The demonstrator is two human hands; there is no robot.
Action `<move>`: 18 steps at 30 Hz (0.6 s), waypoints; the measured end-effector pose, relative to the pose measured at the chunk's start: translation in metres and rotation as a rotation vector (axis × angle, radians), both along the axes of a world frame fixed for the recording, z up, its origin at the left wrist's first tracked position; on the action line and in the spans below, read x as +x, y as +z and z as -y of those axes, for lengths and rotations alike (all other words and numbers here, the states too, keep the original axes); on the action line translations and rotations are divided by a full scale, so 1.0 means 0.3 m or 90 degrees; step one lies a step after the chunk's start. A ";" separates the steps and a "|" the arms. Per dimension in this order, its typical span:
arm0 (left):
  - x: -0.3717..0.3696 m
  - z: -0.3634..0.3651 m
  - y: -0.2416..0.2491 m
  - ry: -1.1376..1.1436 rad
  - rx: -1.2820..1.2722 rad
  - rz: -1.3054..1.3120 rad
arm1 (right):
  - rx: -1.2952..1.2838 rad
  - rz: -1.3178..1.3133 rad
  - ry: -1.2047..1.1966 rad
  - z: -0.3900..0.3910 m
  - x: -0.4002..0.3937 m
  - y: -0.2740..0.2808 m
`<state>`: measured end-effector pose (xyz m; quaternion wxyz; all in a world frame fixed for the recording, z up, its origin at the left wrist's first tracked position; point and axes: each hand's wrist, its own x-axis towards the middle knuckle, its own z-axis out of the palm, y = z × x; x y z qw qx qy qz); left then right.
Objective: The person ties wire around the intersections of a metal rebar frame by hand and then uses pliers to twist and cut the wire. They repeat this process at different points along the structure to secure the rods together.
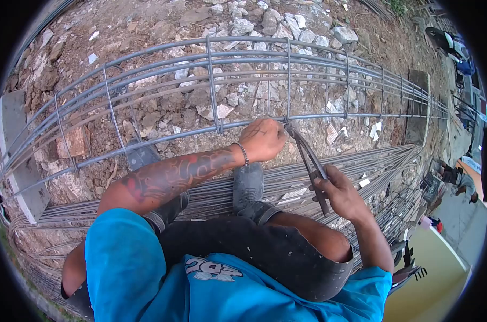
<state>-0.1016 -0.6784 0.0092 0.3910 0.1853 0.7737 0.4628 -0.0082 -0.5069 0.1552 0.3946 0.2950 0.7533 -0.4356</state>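
Grey steel rebar cage [211, 80] lies on its side over rubble. Left hand [262, 139] pinches the tie joint on the cage's near bar, steadying it. Right hand [340, 193], just below that joint, is clamped on pincers [308, 158] — nose at the joint, apparently for twisting leverage. Loose rods [286, 182] stacked under the cage.

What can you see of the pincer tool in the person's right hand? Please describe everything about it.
The pincer tool looks like dark, worn metal with two long thin handles and a small head. The right hand grips the handle ends low, and the tool slants up and left. Its head meets the front bar of the rebar cage at a stirrup crossing, right beside the left hand, which rests on that bar. Whether the jaws bite a tie wire is too small to tell.
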 end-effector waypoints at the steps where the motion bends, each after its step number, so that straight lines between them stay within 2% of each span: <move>1: -0.001 0.000 0.003 0.002 0.000 0.001 | -0.023 0.017 -0.053 0.004 0.000 0.000; 5: -0.002 -0.001 -0.008 -0.015 0.003 -0.049 | 0.000 -0.009 -0.010 0.000 0.001 -0.005; 8: 0.011 -0.003 0.004 -0.004 0.000 -0.041 | 0.057 0.033 0.071 0.010 -0.013 0.007; 10: 0.051 0.002 0.029 0.067 0.011 -0.061 | 0.125 -0.026 0.208 0.013 -0.009 -0.004; 11: 0.107 0.006 0.063 0.066 0.013 -0.063 | 0.127 -0.028 0.206 0.018 -0.015 -0.002; 13: 0.252 -0.011 0.161 0.344 0.055 -0.396 | 0.202 -0.155 0.355 0.032 -0.021 0.004; 14: 0.298 -0.074 0.123 0.370 0.079 -0.044 | 0.205 -0.155 0.349 0.044 -0.023 0.004; 15: 0.344 -0.145 0.087 0.377 0.094 0.311 | 0.277 -0.149 0.425 0.059 -0.020 0.004; 16: 0.296 -0.202 0.107 0.373 0.095 0.311 | 0.351 -0.144 0.504 0.071 -0.018 0.005; 18: 0.114 -0.296 0.138 0.698 0.305 0.930 | 0.399 -0.161 0.552 0.077 -0.018 -0.014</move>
